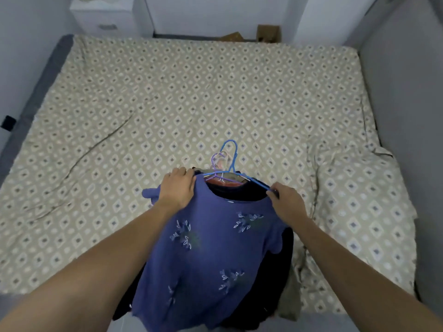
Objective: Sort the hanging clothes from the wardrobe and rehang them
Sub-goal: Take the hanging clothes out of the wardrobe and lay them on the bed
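Both hands pinch soft blue embroidered top (211, 248) on wire hanger (227, 164).

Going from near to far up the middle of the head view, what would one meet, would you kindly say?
Blue embroidered top → blue hanger hook → open stretch of the patterned bedsheet → cardboard box beyond the bed's far edge.

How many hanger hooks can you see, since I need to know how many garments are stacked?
3: a blue hook tallest, a purple hook left of it, a clear hook between them. More may be hidden underneath.
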Demonstrator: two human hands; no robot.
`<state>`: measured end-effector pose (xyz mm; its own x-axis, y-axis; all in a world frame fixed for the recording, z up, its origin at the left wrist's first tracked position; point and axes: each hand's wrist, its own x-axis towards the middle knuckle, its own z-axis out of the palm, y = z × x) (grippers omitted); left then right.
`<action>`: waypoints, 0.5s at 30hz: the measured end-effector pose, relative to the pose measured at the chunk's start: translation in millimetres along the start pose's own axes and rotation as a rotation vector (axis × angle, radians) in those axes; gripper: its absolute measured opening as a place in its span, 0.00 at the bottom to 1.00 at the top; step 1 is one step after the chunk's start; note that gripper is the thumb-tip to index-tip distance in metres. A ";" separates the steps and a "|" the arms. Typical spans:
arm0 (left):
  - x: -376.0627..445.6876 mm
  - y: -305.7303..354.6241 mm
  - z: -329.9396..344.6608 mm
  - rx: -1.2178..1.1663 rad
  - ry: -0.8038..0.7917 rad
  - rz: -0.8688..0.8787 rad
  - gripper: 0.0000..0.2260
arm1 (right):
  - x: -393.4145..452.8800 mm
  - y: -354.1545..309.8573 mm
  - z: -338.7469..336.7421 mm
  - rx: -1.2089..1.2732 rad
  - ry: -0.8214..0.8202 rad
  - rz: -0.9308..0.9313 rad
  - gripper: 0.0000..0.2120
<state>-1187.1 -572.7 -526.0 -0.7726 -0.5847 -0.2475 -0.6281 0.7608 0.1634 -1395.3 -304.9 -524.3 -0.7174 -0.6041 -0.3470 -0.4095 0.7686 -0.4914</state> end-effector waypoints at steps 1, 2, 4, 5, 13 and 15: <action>7.3 -1.1 10.7 0.003 -0.036 -0.023 0.14 | 11.2 3.7 10.2 -0.005 -0.026 0.016 0.07; 13.0 -2.8 20.3 -0.002 -0.055 -0.045 0.14 | 19.9 6.5 18.7 -0.016 -0.046 0.027 0.06; 22.3 -5.4 33.0 -0.013 -0.092 -0.101 0.15 | 35.3 8.8 30.9 -0.009 -0.090 0.035 0.04; 25.7 -6.2 35.0 -0.027 -0.106 -0.131 0.15 | 41.3 7.5 34.2 0.001 -0.115 0.026 0.04; -5.3 -23.0 0.6 -0.109 -0.022 -0.218 0.19 | 48.3 -66.6 44.5 -0.095 -0.191 -0.202 0.19; -29.7 -34.6 -16.2 -0.115 0.021 -0.240 0.20 | 39.8 -108.6 48.3 -0.084 -0.196 -0.304 0.20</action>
<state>-1143.9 -586.2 -508.9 -0.6011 -0.7511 -0.2728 -0.7991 0.5633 0.2100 -1352.2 -422.6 -523.3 -0.4374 -0.8300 -0.3460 -0.6382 0.5576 -0.5308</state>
